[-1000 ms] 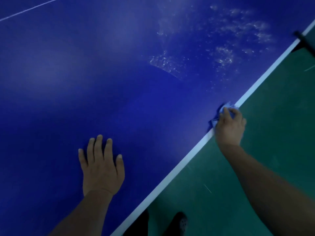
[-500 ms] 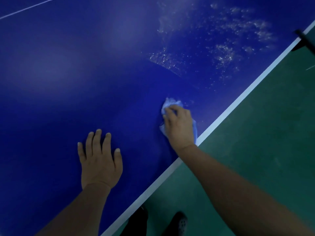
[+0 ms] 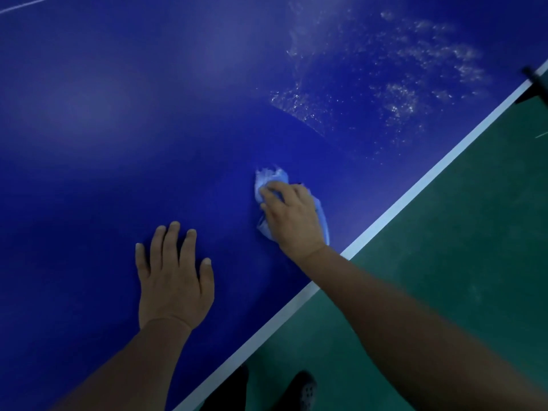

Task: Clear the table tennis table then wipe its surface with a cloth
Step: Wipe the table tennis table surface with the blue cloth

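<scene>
The blue table tennis table fills most of the view, its white edge line running diagonally. My right hand grips a crumpled light blue cloth and presses it on the surface, a short way in from the edge. The cloth sticks out past my fingers and under my palm. My left hand lies flat on the table with fingers spread, to the left of the cloth. A patch of whitish specks and smears covers the far right part of the table.
Green floor lies to the right of the table edge. My dark shoes stand at the bottom next to the table. A black net bracket sits at the edge, far right. A thin white line crosses the top left corner.
My right hand slid the cloth from the table's white edge inward and to the left across the surface. My left hand stayed flat in about the same place.
</scene>
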`<act>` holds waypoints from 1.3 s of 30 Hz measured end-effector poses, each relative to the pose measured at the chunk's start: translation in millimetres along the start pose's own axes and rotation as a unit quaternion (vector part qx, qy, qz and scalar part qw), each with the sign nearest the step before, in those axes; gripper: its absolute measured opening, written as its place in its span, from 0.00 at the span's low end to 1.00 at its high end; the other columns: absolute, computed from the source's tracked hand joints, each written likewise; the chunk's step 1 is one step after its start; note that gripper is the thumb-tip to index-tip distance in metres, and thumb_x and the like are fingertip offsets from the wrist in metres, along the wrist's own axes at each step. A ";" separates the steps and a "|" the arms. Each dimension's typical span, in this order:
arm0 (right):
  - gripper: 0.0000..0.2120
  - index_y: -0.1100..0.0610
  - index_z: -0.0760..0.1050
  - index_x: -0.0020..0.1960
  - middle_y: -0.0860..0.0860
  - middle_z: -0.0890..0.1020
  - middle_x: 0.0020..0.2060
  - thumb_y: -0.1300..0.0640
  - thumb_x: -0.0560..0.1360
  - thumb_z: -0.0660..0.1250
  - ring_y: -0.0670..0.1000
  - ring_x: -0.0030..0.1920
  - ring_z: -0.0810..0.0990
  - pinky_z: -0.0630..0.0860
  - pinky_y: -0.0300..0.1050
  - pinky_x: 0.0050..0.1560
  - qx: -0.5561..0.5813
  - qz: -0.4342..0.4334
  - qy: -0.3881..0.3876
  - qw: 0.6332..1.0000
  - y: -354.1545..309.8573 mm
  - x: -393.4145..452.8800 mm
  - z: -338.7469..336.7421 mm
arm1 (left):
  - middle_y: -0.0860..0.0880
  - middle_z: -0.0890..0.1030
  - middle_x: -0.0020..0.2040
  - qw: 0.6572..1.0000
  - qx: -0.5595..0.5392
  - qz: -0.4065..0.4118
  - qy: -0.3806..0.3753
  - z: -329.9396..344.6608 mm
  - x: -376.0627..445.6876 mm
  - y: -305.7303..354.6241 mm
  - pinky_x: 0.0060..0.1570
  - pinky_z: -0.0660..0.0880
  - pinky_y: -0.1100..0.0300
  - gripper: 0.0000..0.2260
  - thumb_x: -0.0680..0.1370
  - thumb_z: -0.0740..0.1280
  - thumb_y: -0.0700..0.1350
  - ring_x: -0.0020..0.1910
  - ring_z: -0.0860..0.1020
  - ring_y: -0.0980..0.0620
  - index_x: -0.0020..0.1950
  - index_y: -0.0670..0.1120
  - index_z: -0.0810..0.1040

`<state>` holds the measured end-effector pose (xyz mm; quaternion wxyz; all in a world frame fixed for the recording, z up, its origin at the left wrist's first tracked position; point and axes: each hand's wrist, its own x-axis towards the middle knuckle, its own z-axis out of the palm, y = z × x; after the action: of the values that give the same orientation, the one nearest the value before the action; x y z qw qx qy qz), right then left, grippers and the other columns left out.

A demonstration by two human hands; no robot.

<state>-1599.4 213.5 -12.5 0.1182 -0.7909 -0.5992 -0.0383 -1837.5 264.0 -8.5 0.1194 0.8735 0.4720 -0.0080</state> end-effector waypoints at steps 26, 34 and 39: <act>0.18 0.59 0.76 0.66 0.56 0.78 0.65 0.54 0.78 0.62 0.55 0.65 0.75 0.68 0.44 0.66 0.161 0.343 0.042 0.925 69.3 33.0 -62.9 | 0.39 0.64 0.76 1.000 0.011 0.005 -0.009 0.1 2.4 0.8 0.74 0.51 0.33 0.28 0.79 0.51 0.55 0.77 0.58 0.39 0.74 0.40 0.68; 0.28 0.56 0.55 0.80 0.50 0.55 0.80 0.45 0.84 0.44 0.55 0.80 0.47 0.43 0.55 0.78 -0.001 0.099 -0.150 0.984 22.3 60.2 4.4 | 0.39 0.64 0.76 1.000 0.000 0.002 -0.014 -0.6 2.7 0.7 0.75 0.50 0.34 0.28 0.80 0.50 0.54 0.78 0.57 0.40 0.74 0.41 0.69; 0.27 0.60 0.62 0.77 0.56 0.63 0.77 0.48 0.83 0.48 0.58 0.79 0.56 0.55 0.60 0.77 -0.002 -0.143 -0.170 0.975 -28.2 39.1 8.5 | 0.41 0.64 0.77 0.998 -0.063 -0.002 0.011 -1.3 1.1 -3.1 0.76 0.47 0.37 0.26 0.80 0.50 0.53 0.78 0.56 0.43 0.74 0.41 0.68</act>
<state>-1616.2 259.4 -8.8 0.0065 -0.6923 -0.7172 0.0795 -1839.6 266.9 -7.9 0.1685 0.8636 0.4742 0.0313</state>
